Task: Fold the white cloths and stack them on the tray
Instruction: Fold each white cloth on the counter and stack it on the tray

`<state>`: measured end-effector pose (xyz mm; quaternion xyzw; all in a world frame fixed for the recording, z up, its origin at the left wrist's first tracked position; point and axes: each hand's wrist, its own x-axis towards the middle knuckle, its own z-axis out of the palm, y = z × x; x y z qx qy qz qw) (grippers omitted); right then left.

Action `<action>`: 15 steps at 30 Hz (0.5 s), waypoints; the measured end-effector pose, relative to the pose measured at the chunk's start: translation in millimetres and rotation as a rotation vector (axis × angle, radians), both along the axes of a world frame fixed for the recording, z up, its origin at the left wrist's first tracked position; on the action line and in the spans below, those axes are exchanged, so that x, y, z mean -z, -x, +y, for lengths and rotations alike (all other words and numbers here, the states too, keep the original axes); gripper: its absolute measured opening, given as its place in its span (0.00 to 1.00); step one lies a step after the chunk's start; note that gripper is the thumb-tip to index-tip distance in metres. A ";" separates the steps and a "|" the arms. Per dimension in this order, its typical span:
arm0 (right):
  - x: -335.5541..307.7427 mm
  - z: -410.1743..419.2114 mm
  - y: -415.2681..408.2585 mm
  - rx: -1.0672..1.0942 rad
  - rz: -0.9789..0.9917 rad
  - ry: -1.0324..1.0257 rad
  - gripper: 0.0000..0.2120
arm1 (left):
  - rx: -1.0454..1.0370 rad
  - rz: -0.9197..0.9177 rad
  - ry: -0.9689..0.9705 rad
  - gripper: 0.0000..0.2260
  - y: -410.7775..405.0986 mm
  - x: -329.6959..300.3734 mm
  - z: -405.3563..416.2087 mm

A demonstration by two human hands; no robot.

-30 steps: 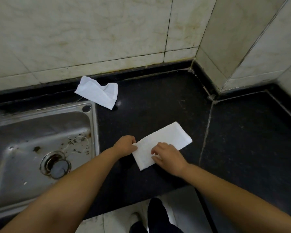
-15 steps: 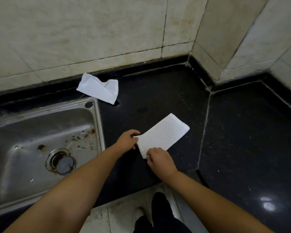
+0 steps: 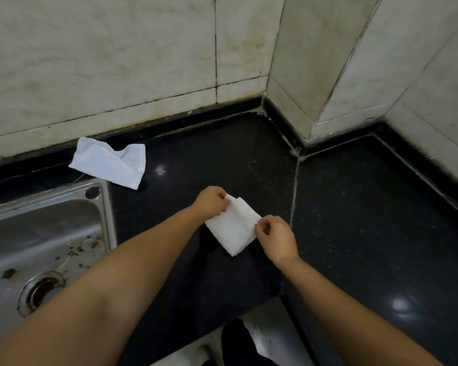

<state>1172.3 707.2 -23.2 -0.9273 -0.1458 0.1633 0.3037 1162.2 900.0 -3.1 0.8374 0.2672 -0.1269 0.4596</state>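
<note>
A white cloth (image 3: 233, 228) lies doubled over on the black counter (image 3: 354, 220) between my hands, its top layer slightly offset from the bottom one. My left hand (image 3: 212, 200) pinches its far left corner. My right hand (image 3: 275, 237) pinches its right edge. A second white cloth (image 3: 109, 163), loosely folded and crumpled, rests near the back wall just beyond the sink's corner. No tray is in view.
A steel sink (image 3: 43, 241) with a drain (image 3: 41, 290) takes up the left. Tiled walls (image 3: 143, 62) form a corner behind the counter. The counter's front edge is close to my body, with the floor and my feet (image 3: 238, 344) below.
The long cloth strip has been folded in half into a shorter rectangle. My left hand moved to the far corner and my right hand to the right edge. The camera tilted up.
</note>
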 end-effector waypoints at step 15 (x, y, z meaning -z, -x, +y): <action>10.9 -8.3 -42.4 -0.045 0.047 0.252 0.10 | 0.142 0.149 -0.290 0.08 -41.6 28.8 -16.4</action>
